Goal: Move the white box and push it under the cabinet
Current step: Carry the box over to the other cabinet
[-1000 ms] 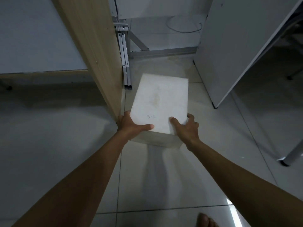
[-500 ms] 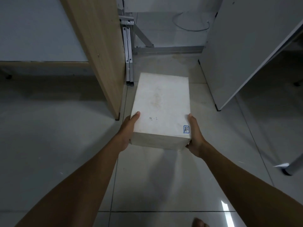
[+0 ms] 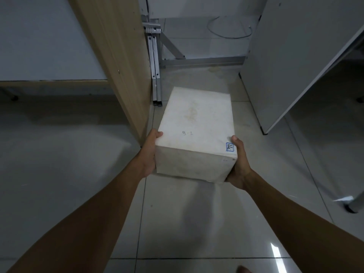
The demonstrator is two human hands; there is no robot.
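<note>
The white box point(image 3: 197, 127) is a plain rectangular carton with "9-2" written on its lid and a small blue label at its near right corner. Its near end is raised off the tiled floor. My left hand point(image 3: 150, 152) clasps the near left side, thumb on the top edge. My right hand point(image 3: 239, 164) clasps the near right corner from the side and beneath. The box lies between a wooden cabinet side panel point(image 3: 118, 62) on the left and a white panel point(image 3: 291, 62) on the right.
Folded metal legs point(image 3: 155, 71) and a horizontal metal bar point(image 3: 202, 61) stand just beyond the box. A thin cable loop point(image 3: 229, 30) lies on the floor further back. A chair caster point(image 3: 352, 207) sits at the right. Tiled floor point(image 3: 59, 174) spreads under the left cabinet.
Both hands shifted from the top of the box to its sides. The near end of the box has come up and toward me.
</note>
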